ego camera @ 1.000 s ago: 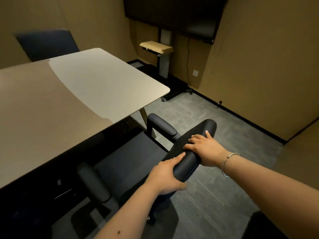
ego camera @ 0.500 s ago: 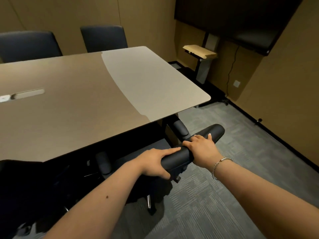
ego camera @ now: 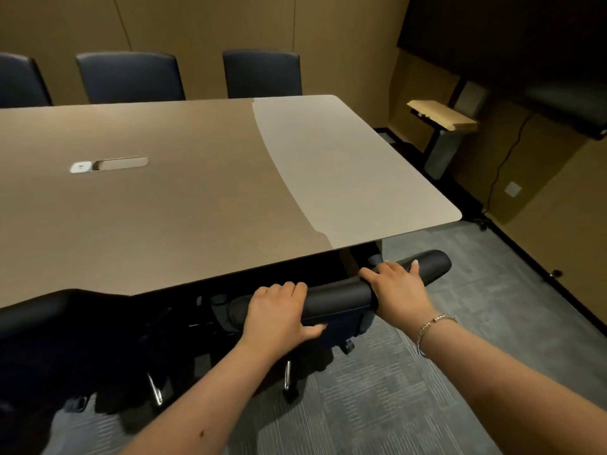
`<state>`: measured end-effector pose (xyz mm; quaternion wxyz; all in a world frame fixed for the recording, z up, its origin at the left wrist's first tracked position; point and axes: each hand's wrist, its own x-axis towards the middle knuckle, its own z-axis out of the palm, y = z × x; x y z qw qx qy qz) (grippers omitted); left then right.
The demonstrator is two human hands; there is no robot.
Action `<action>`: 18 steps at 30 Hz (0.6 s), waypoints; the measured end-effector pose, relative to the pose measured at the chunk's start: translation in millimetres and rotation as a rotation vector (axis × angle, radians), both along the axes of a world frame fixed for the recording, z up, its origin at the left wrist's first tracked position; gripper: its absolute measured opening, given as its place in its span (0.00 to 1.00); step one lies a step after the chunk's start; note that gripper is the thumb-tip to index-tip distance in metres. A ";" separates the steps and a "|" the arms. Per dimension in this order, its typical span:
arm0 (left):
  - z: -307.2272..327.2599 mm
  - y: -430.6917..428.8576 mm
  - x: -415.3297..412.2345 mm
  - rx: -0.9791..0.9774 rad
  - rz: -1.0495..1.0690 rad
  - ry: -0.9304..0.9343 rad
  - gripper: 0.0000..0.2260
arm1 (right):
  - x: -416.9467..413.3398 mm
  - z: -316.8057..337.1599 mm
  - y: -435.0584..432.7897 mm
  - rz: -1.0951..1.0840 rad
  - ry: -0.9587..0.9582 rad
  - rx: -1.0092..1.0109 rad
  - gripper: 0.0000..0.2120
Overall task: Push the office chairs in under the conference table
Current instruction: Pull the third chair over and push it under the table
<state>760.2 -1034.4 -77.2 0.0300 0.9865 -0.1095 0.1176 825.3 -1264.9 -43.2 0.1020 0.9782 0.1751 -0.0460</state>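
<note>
Gripping the top of the black chair back (ego camera: pixel 341 298), both hands hold it from behind: the left hand (ego camera: pixel 279 311) wraps over the rail with the thumb tucked under, and the right hand (ego camera: pixel 399 287) lies curled over the top further along. This chair sits at the near right corner of the counter (ego camera: pixel 197 192), its seat already hidden beneath the edge and its back close to it — so it looks almost fully pushed in. A second chair (ego camera: pixel 49 310) at lower left also stands close to the near edge, though how far under it goes is hard to judge. Three dark chair backs (ego camera: pixel 131 77) along the far side look tucked in. Beneath the counter everything is in deep shadow; only a few legs and casters show on the carpet (ego camera: pixel 427 389), and the leftmost far chair is cut off by the frame.
</note>
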 end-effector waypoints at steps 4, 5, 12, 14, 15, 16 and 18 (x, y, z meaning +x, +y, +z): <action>1.7 16.8 16.0 0.015 0.012 0.002 0.33 | 15.2 -0.3 15.9 0.009 -0.001 0.027 0.28; 1.4 20.9 20.1 0.018 0.016 -0.001 0.33 | 18.7 -0.5 20.2 0.007 -0.004 0.032 0.28; 3.0 47.4 49.3 -0.004 -0.004 -0.009 0.30 | 45.6 -1.7 45.8 -0.004 -0.009 0.035 0.26; 2.2 54.7 58.1 -0.001 -0.003 -0.017 0.29 | 53.8 -3.9 52.9 -0.002 -0.027 0.036 0.26; 1.5 57.6 62.3 0.002 0.004 -0.022 0.29 | 57.9 -4.5 56.1 -0.001 -0.035 0.032 0.25; 1.0 60.7 66.0 0.004 0.012 -0.025 0.28 | 62.5 -5.0 59.8 0.001 -0.040 0.029 0.24; -0.8 63.8 71.5 0.007 0.017 -0.041 0.28 | 69.6 -6.2 64.0 0.007 -0.051 0.024 0.23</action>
